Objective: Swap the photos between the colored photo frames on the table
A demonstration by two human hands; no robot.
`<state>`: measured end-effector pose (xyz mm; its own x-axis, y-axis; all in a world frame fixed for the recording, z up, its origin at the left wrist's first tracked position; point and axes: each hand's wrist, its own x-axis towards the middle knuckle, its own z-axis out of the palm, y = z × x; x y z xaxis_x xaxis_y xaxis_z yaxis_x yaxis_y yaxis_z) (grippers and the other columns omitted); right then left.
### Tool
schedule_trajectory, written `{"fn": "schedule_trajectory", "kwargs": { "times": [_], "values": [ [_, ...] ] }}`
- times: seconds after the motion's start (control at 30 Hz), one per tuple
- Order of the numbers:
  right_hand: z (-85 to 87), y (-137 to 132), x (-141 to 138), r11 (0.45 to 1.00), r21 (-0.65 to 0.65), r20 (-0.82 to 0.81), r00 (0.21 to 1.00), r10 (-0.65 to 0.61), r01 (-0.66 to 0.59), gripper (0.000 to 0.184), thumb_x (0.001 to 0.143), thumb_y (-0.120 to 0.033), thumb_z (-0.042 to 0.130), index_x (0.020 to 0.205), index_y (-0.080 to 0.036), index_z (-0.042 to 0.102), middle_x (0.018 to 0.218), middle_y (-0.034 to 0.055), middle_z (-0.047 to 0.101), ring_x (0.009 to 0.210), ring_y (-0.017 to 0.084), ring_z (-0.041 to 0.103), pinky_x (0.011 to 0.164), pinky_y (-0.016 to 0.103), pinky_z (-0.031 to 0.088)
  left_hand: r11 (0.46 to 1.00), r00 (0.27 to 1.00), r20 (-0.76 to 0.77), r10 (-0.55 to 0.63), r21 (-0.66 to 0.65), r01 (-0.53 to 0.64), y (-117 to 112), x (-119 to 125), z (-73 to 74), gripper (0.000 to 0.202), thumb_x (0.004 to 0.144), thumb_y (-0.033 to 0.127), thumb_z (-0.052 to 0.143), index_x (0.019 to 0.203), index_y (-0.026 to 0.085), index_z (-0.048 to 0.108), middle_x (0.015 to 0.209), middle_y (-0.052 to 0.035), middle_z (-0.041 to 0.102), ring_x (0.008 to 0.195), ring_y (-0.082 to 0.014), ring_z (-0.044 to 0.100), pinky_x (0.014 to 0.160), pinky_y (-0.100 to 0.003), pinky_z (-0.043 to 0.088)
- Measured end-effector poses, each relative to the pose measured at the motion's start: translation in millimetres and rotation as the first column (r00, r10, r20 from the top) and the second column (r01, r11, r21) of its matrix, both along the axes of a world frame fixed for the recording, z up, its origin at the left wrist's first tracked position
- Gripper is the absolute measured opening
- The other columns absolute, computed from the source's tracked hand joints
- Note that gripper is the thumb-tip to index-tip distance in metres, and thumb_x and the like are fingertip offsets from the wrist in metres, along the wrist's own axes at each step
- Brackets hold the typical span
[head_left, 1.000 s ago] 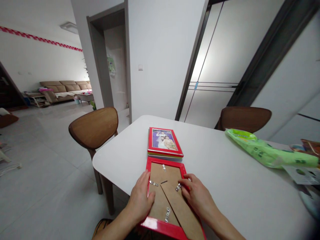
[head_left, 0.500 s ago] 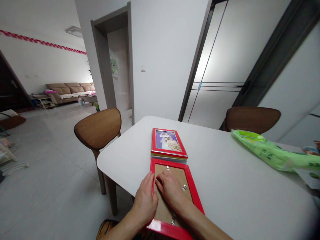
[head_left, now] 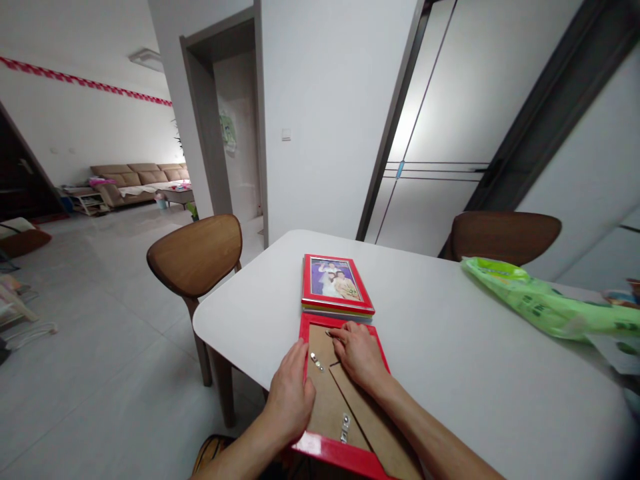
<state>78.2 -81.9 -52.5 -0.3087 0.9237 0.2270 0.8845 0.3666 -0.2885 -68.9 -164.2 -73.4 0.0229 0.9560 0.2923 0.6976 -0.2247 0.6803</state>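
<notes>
A red picture frame lies face down at the near edge of the white table, its brown backing board and small metal clips showing. My left hand rests on the frame's left edge, fingers curled over the border. My right hand lies on the backing near the top edge, its fingertips pinched at a metal clip there. Just beyond, a stack of frames lies face up, the top one red with a photo.
A green plastic bag and some papers lie at the table's right. Wooden chairs stand at the left and the far right. A doorway, a sliding door and a distant sofa are behind.
My right hand moved from the frame's right clip across to the left clip, then up to the clip at the top edge. My left hand stayed on the left edge.
</notes>
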Motion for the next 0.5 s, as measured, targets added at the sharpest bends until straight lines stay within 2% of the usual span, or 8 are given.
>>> {"fn": "schedule_trajectory", "kwargs": {
  "times": [0.07,0.13,0.2,0.27,0.33,0.4,0.5],
  "values": [
    [6.5,-8,5,0.998,-0.015,-0.041,0.998,0.053,-0.053,0.031,0.077,-0.022,0.042,0.102,-0.020,0.059,0.090,0.0083,0.056,0.085,0.019,0.048,0.074,0.029,0.036,1.000,1.000,0.008,-0.001,0.003,0.001,2,0,-0.8,0.057,0.064,0.004,0.038,0.121,0.003,0.038,0.126,-0.0152,0.040,0.117,-0.0207,0.036,0.100,-0.036,0.028],
    [14.4,-21,16,0.980,-0.061,-0.108,0.978,0.180,-0.187,0.032,0.074,-0.020,0.044,0.102,-0.019,0.058,0.102,0.0086,0.053,0.093,0.019,0.046,0.081,0.030,0.035,1.000,1.000,0.015,0.001,0.010,-0.001,4,0,-2.4,0.057,0.064,0.004,0.038,0.121,0.005,0.038,0.126,-0.0146,0.041,0.116,-0.0210,0.037,0.100,-0.037,0.028],
    [21.6,-39,27,0.924,-0.156,-0.161,0.932,0.324,-0.348,0.029,0.068,-0.017,0.049,0.094,-0.022,0.062,0.112,0.0067,0.049,0.102,0.019,0.043,0.088,0.032,0.032,1.000,1.000,0.017,0.002,0.020,-0.003,5,0,-3.9,0.058,0.064,0.004,0.038,0.122,0.007,0.038,0.126,-0.0131,0.041,0.116,-0.0206,0.037,0.100,-0.037,0.029],
    [26.1,-56,35,0.858,-0.251,-0.181,0.892,0.414,-0.449,0.027,0.063,-0.015,0.054,0.085,-0.026,0.064,0.118,0.0032,0.045,0.109,0.020,0.039,0.092,0.034,0.029,1.000,1.000,0.015,0.007,0.029,-0.007,5,1,-4.0,0.058,0.064,0.003,0.037,0.122,0.008,0.037,0.126,-0.0126,0.041,0.116,-0.0200,0.036,0.100,-0.037,0.028],
    [26.9,-69,37,0.833,-0.279,-0.193,0.877,0.440,-0.479,0.026,0.060,-0.015,0.058,0.080,-0.028,0.065,0.120,0.0009,0.043,0.114,0.021,0.034,0.096,0.037,0.024,1.000,1.000,0.018,0.007,0.030,-0.007,5,2,-2.5,0.057,0.065,0.003,0.037,0.121,0.007,0.037,0.126,-0.0131,0.041,0.117,-0.0198,0.036,0.100,-0.037,0.028],
    [24.9,-76,34,0.847,-0.256,-0.199,0.883,0.425,-0.465,0.019,0.062,-0.019,0.059,0.077,-0.028,0.066,0.120,0.0007,0.044,0.115,0.021,0.032,0.097,0.039,0.021,1.000,1.000,0.021,0.006,0.022,-0.006,4,2,-0.7,0.056,0.065,0.003,0.037,0.121,0.006,0.037,0.126,-0.0143,0.040,0.117,-0.0202,0.036,0.100,-0.037,0.027],
    [20.5,-76,28,0.876,-0.218,-0.197,0.899,0.392,-0.430,0.011,0.068,-0.026,0.055,0.072,-0.026,0.066,0.114,0.0020,0.049,0.112,0.021,0.036,0.095,0.039,0.024,1.000,1.000,0.028,0.010,0.017,-0.010,4,2,-0.3,0.055,0.065,0.004,0.037,0.121,0.005,0.038,0.126,-0.0146,0.041,0.117,-0.0204,0.036,0.100,-0.037,0.027]
  ]
}}
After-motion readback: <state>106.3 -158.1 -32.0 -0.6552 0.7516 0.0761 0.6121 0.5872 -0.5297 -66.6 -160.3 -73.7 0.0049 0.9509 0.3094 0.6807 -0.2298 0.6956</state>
